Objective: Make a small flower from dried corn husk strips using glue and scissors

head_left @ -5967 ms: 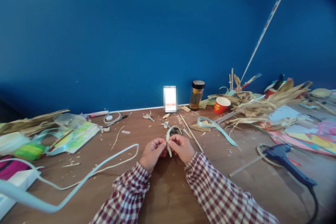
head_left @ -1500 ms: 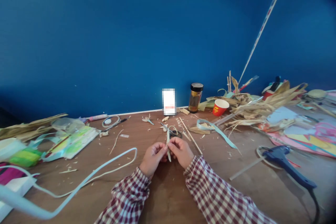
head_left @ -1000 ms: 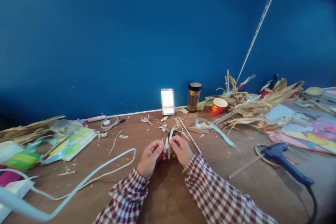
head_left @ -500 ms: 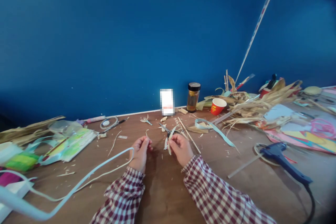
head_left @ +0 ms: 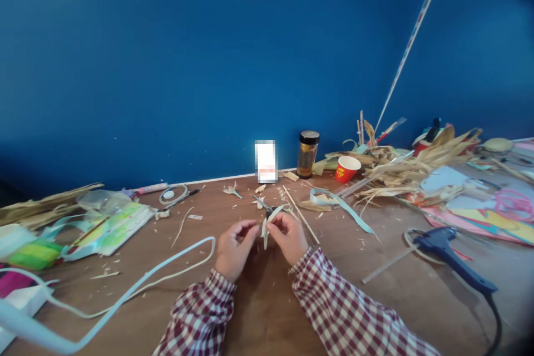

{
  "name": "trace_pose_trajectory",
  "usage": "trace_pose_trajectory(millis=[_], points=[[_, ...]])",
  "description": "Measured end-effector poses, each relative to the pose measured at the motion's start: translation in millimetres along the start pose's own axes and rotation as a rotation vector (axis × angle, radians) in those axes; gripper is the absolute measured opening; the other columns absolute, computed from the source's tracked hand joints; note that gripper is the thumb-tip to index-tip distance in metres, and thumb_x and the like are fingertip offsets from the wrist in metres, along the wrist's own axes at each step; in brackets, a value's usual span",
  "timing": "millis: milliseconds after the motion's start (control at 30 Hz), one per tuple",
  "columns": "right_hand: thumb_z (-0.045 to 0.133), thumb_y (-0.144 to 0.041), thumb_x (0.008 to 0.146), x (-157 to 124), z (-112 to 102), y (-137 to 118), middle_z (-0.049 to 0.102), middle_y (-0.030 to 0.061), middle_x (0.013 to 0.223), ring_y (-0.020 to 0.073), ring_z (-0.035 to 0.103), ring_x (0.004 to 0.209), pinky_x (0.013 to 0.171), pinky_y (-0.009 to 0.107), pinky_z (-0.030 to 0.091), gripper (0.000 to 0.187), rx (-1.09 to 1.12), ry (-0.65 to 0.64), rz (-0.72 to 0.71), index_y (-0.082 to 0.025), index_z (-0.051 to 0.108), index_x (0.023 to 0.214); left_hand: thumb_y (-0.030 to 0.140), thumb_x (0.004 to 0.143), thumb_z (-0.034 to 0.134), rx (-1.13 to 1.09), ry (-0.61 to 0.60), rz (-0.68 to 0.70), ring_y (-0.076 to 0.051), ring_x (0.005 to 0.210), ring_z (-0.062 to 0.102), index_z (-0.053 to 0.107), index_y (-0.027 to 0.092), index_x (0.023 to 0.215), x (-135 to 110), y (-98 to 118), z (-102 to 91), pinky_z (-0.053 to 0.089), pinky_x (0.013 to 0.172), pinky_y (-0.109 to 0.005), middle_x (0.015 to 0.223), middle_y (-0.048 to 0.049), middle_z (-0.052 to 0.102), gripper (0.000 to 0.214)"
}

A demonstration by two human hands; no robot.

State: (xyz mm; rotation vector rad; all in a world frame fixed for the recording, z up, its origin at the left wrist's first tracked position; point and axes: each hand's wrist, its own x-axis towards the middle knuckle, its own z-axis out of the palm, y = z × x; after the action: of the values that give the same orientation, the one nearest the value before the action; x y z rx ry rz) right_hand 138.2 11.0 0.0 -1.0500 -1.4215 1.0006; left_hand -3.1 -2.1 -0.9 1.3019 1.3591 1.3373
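A narrow pale strip of corn husk (head_left: 266, 233) is pinched between the thumb and forefinger of my right hand (head_left: 290, 238). My left hand (head_left: 236, 247) is just to its left, thumb and fingertips drawn together beside the strip; anything between them is too small to make out. Just beyond my fingers lies a pair of scissors (head_left: 262, 203), its dark handles partly hidden by the husk and my right hand. A small pale husk piece (head_left: 232, 191) rests on the table farther back.
Thin sticks (head_left: 300, 214) and a light blue ribbon (head_left: 344, 208) lie right of my hands. A blue glue gun (head_left: 448, 250) is farther right. At the back stand a jar (head_left: 307, 154) and red paper cup (head_left: 347, 169), near dried husks (head_left: 400, 169). A white lamp arm (head_left: 142, 278) crosses the left.
My left hand has moved right, up close to the husk strip in my right hand. My right hand has barely moved and still holds the strip.
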Motion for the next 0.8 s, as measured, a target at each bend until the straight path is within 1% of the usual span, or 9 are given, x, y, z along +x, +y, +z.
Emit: trace_pose_trajectory(millis=[67,200,300,400,500,533,600,700,800], points=[[0.051,-0.028,0.075,-1.2,0.0,-2.1,0.056,-0.0002,0.064,0.0115,0.050,0.058,0.055,0.023,0.042,0.012,-0.021,-0.017,-0.012,-0.017,0.055,0.071,0.034,0.063,0.064,-0.030,-0.088,-0.020,-0.014,0.059,0.057,0.063,0.016,0.084,-4.3,0.5,5.6,0.045,0.053,-0.024,0.074,-0.0044,0.066,0.028],[0.049,-0.027,0.076,-4.0,1.8,-2.6,0.057,0.0009,0.066,0.0125,0.052,0.059,0.054,0.023,0.042,0.011,-0.052,-0.050,-0.004,-0.018,0.054,0.072,0.035,0.064,0.063,-0.085,-0.158,-0.082,-0.010,0.045,0.050,0.061,0.015,0.081,-7.6,-3.0,10.9,0.038,0.041,-0.020,0.056,0.0007,0.059,0.025],[0.049,-0.027,0.076,-5.2,3.0,-3.1,0.057,0.0014,0.068,0.0130,0.053,0.060,0.053,0.023,0.043,0.010,-0.039,-0.068,0.026,-0.018,0.054,0.075,0.035,0.067,0.061,-0.099,-0.224,-0.100,-0.008,0.038,0.043,0.060,0.014,0.073,-8.7,-3.3,10.9,0.034,0.039,-0.019,0.046,0.0042,0.051,0.022],[0.047,-0.028,0.078,-4.8,1.8,-7.5,0.059,0.0028,0.075,0.0130,0.054,0.062,0.055,0.023,0.044,0.015,-0.035,-0.084,0.018,-0.018,0.056,0.083,0.033,0.065,0.063,-0.093,-0.394,-0.136,-0.007,0.039,0.043,0.058,0.013,0.067,-11.2,-0.8,9.9,0.034,0.040,-0.018,0.047,0.0031,0.053,0.021],[0.044,-0.030,0.081,-3.9,-0.8,-11.4,0.060,0.0053,0.089,0.0153,0.055,0.080,0.071,0.027,0.044,0.021,-0.088,-0.121,-0.103,-0.017,0.060,0.086,0.031,0.061,0.067,-0.112,-0.572,-0.212,-0.007,0.040,0.046,0.059,0.012,0.066,-13.2,1.7,9.2,0.037,0.042,-0.018,0.047,0.0022,0.055,0.021],[0.042,-0.031,0.082,-3.6,-1.3,-11.4,0.060,0.0054,0.091,0.0158,0.054,0.084,0.076,0.028,0.043,0.024,-0.092,-0.129,-0.124,-0.017,0.061,0.087,0.030,0.060,0.068,-0.151,-0.577,-0.233,-0.006,0.040,0.046,0.058,0.012,0.067,-13.2,2.4,8.9,0.038,0.042,-0.018,0.047,0.0024,0.055,0.021],[0.036,-0.034,0.085,-3.3,-1.4,-8.7,0.061,0.0054,0.089,0.0155,0.055,0.082,0.076,0.029,0.043,0.030,-0.053,-0.130,-0.075,-0.017,0.060,0.092,0.028,0.062,0.067,-0.287,-0.491,-0.266,-0.006,0.042,0.049,0.058,0.012,0.068,-11.4,3.8,7.7,0.040,0.043,-0.017,0.048,0.0024,0.055,0.019],[0.032,-0.040,0.086,-2.7,0.4,-1.6,0.061,0.0060,0.085,0.0143,0.056,0.069,0.058,0.026,0.046,0.036,0.051,-0.085,0.080,-0.017,0.054,0.102,0.020,0.065,0.066,-0.547,-0.287,-0.359,-0.006,0.047,0.053,0.059,0.012,0.071,-5.4,5.9,3.1,0.044,0.045,-0.014,0.054,0.0012,0.058,0.012],[0.035,-0.043,0.084,-2.3,2.7,2.6,0.059,0.0054,0.081,0.0128,0.054,0.059,0.045,0.022,0.043,0.037,0.123,-0.025,0.149,-0.017,0.044,0.108,0.012,0.068,0.062,-0.781,-0.146,-0.431,-0.005,0.051,0.056,0.060,0.011,0.072,1.4,6.5,-3.4,0.048,0.051,-0.012,0.062,-0.0015,0.061,0.004]])
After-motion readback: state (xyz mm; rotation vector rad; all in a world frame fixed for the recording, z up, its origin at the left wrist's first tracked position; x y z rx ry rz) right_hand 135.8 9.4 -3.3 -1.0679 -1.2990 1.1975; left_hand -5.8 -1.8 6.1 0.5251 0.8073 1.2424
